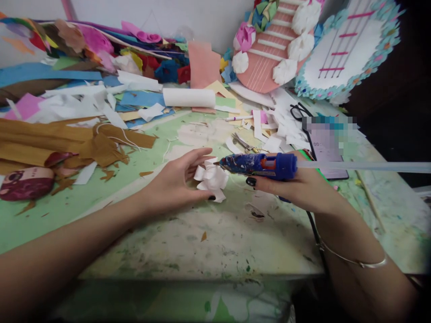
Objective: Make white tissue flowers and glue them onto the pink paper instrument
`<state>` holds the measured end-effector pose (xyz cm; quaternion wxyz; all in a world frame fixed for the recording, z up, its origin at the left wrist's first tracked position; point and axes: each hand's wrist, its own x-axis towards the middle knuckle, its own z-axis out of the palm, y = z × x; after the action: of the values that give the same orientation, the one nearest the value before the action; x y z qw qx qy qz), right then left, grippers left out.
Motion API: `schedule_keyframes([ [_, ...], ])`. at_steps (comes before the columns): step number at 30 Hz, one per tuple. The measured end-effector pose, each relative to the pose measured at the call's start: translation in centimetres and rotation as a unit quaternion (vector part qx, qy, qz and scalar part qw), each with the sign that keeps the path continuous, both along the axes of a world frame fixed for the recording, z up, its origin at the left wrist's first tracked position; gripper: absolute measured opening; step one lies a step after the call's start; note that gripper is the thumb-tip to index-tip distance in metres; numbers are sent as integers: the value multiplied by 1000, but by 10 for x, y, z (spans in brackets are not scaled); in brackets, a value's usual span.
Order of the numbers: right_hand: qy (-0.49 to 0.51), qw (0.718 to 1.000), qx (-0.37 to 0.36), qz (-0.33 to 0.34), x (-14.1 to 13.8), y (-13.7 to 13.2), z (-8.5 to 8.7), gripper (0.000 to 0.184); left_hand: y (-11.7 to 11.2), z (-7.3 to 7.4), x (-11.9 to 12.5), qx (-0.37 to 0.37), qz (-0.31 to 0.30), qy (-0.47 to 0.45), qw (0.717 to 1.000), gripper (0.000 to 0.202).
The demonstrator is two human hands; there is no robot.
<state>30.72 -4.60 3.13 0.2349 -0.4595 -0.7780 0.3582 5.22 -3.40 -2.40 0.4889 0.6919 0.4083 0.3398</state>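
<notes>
Between the thumb and fingers of my left hand is a white paper flower with crumpled petals, held just over the table. My right hand grips a blue hot glue gun lying sideways in it. The gun's nozzle points left and meets or nearly meets the flower's upper petals; I cannot tell whether it touches. A long clear glue stick sticks out of the gun's back end. Small scissors lie beyond the gun.
Paper scraps and brown crepe paper cover the left side. A white paper roll lies at the back. Behind stand a pink flowered guitar shape and a white one. A phone and glasses lie right.
</notes>
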Motion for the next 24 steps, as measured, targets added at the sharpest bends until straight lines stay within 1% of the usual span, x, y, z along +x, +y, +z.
schedule_keyframes([
  [2, 2, 1000, -2, -6, 0, 0, 0, 29, -1, -3, 2, 11, -5, -1, 1000, 78],
  [4, 4, 1000, 5, -13, 1, 0, 0, 29, -2, -4, 4, 5, -1, -19, 1000, 76],
  [9, 1, 1000, 4, -30, 3, 2, 1, 26, -1, -2, 6, -46, 37, -55, 997, 72],
  [14, 3, 999, -15, -37, 3, 2, 3, 20, -1, 0, 7, -72, 41, -73, 994, 66],
  [17, 5, 999, -26, -29, 2, 1, 4, 20, 0, 0, 8, -81, 38, -78, 993, 67],
  [20, 0, 999, -31, -25, 1, 2, 2, 20, 0, -2, 9, -83, 22, -89, 992, 67],
  [24, 14, 1000, -1, -17, -2, 3, 2, 20, -2, -2, 10, -87, -6, -98, 991, 60],
])
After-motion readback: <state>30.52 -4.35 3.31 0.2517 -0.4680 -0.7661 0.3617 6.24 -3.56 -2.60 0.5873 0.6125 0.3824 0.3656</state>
